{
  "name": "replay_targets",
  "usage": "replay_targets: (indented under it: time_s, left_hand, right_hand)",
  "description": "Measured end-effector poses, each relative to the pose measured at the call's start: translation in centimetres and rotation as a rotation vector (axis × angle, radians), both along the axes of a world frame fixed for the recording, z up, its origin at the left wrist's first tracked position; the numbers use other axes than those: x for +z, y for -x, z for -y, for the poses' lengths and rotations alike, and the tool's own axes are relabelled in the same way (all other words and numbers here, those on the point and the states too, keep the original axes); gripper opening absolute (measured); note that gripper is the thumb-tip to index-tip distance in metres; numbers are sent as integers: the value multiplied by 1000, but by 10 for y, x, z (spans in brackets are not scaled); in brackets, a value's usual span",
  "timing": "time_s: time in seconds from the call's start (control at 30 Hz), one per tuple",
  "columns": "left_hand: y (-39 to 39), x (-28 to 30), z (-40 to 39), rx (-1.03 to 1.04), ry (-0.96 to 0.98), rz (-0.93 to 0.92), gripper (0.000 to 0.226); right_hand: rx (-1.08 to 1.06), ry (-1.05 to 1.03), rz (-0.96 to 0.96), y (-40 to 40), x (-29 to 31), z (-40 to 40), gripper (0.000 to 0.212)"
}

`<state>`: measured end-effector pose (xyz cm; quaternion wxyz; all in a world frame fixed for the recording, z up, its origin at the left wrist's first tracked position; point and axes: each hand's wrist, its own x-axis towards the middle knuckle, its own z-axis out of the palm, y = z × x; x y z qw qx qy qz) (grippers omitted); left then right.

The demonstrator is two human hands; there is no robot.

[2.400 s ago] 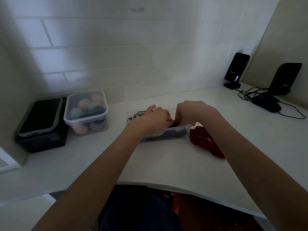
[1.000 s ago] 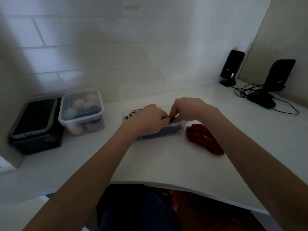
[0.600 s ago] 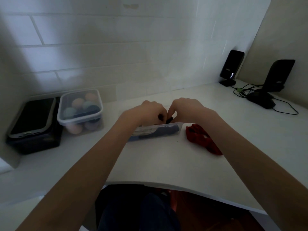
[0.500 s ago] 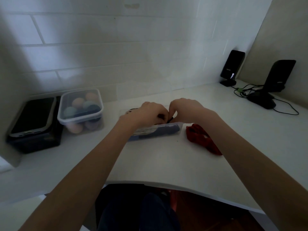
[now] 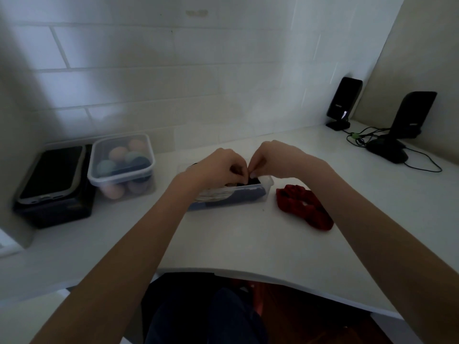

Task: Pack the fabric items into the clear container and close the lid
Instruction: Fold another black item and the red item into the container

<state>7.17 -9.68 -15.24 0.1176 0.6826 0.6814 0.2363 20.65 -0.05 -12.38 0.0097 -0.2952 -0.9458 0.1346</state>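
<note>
A shallow clear container (image 5: 258, 196) sits mid-counter with pale patterned fabric and dark blue fabric showing through its front wall. Both hands are over its open top. My left hand (image 5: 219, 167) and my right hand (image 5: 272, 158) meet fingertip to fingertip, fingers curled, pinching a small black fabric item (image 5: 253, 181) at the container's right end. A red scrunchie (image 5: 304, 207) lies on the counter just right of the container, untouched. No lid is visible.
At the left stand a closed clear tub of coloured balls (image 5: 121, 165) and a black box with a phone on top (image 5: 53, 180). Two black speakers (image 5: 344, 103) and tangled cables (image 5: 362, 139) sit at the back right. The counter's front edge curves in near me.
Both hands stayed over the container, shifting slightly right and drawing their fingertips together on the black item. The red scrunchie has not moved.
</note>
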Motion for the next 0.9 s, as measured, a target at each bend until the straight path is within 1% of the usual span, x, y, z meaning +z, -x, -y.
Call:
replay_targets:
  time_s: [0.07, 0.17, 0.3, 0.37, 0.4, 0.43, 0.47, 0.53, 0.57, 0.6, 0.67, 0.7, 0.8, 0.87, 0.9]
  left_hand:
    - [3, 3, 2, 24, -62, 98, 8]
    - [4, 6, 6, 75, -137, 214, 10]
    - [2, 6, 8, 116, -197, 197, 12]
    - [1, 2, 9, 137, -228, 198, 14]
    - [0, 0, 9, 144, -246, 198, 15]
    - [-2, -3, 8, 147, -265, 198, 16]
    - [-3, -5, 8, 148, -283, 200, 16]
    - [-6, -6, 9, 155, -311, 202, 16]
    - [-7, -7, 9, 157, -319, 203, 16]
    - [-9, -7, 10, 155, -321, 206, 15]
    - [-11, -7, 11, 151, -296, 210, 15]
    - [-12, -7, 12, 151, -262, 215, 15]
    - [-16, -9, 15, 136, -171, 240, 12]
    - [-20, -10, 15, 120, -187, 222, 13]
    - [-22, -9, 14, 116, -199, 219, 16]
  right_hand:
    - [-12, -34, -130, -5, 2, -2, 12]
    - [-16, 10, -272, -16, 3, -6, 12]
    - [-77, 94, -474, -36, -2, -13, 12]
    - [-146, 31, -536, -47, -13, -16, 15]
    - [-186, -42, -525, -52, -19, -17, 19]
    - [-221, -109, -471, -58, -26, -18, 25]
    - [-247, -144, -369, -63, -34, -19, 32]
    - [-297, -111, -119, -69, -47, -22, 45]
    - [-322, -81, -43, -72, -54, -23, 43]
    - [-333, -65, -28, -73, -60, -24, 35]
    - [-312, -77, -117, -74, -68, -22, 16]
    - [-297, -80, -159, -74, -70, -21, 11]
    - [-275, -50, -260, -73, -69, -19, 7]
    - [-249, 9, -444, -71, -59, -14, 7]
    - [-222, 42, -553, -71, -51, -9, 7]
